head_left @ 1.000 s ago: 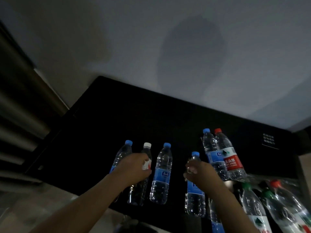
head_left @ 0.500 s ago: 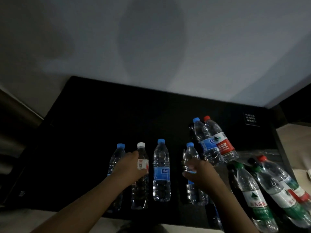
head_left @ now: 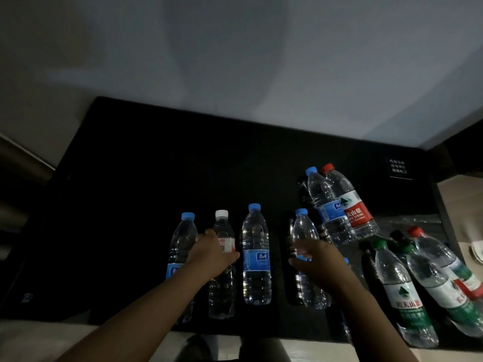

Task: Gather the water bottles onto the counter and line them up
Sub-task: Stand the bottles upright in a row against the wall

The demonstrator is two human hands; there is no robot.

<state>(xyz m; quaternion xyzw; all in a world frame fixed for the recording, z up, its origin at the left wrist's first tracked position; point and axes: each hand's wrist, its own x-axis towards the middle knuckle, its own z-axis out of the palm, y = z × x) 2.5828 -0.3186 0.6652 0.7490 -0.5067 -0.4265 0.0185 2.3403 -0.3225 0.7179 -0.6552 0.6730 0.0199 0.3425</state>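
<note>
Clear plastic water bottles stand on a black counter [head_left: 156, 178]. The front row holds a blue-capped bottle [head_left: 183, 236], a white-capped bottle [head_left: 222, 223], a second blue-capped bottle [head_left: 255, 257] and a third blue-capped bottle [head_left: 303, 228]. My left hand [head_left: 211, 257] grips the white-capped bottle around its middle. My right hand [head_left: 317, 265] grips the third blue-capped bottle. Behind it stand a blue-capped bottle [head_left: 324, 202] and a red-capped, red-labelled bottle [head_left: 350, 205], touching each other.
At the right end stand two taller green-capped bottles [head_left: 397, 288] [head_left: 439, 288] and a red-capped bottle [head_left: 444, 257], close together. A small dark sign [head_left: 397, 167] sits at the back right. A pale wall rises behind the counter. A light surface adjoins it on the right.
The view has swung left and dropped slightly. Both hands stay on the same two bottles, with little movement of the row.
</note>
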